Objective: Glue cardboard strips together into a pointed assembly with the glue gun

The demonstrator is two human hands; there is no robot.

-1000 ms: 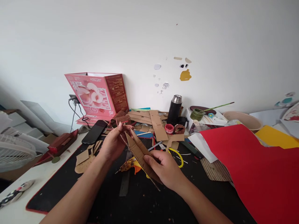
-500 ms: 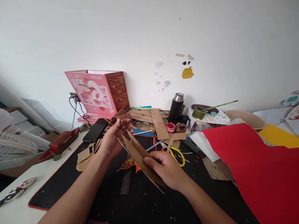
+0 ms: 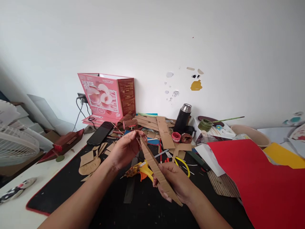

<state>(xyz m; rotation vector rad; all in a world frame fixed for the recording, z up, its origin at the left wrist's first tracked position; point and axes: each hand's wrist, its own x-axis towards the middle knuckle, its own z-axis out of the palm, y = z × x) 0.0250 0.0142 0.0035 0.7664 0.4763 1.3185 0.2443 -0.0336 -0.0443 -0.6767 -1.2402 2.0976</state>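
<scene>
Both my hands are on a long, pointed cardboard piece (image 3: 157,170), raised over the black mat and tilted from upper left to lower right. My right hand (image 3: 176,179) is closed around its lower half, thumb on the near face and fingers beneath. At the upper tip, the curled fingers of my left hand (image 3: 125,149) close on the end; part of their grip is hidden. Below lies a yellow hot glue gun (image 3: 137,169) with an orange trigger, partly covered by the cardboard. A dark flat strip (image 3: 130,190) rests near it.
Cardboard scraps (image 3: 89,165) and a phone (image 3: 100,132) lie left. Behind are a pink box (image 3: 105,95), a black thermos (image 3: 182,119) and paint jars (image 3: 175,137). Yellow-handled scissors (image 3: 188,171) and red paper (image 3: 257,178) are on the right. A fan (image 3: 20,143) stands far left.
The cardboard piece has turned, so a flat ribbed face shows instead of its folded inside. My left fingers have come down and curled onto its tip. The view has shifted slightly.
</scene>
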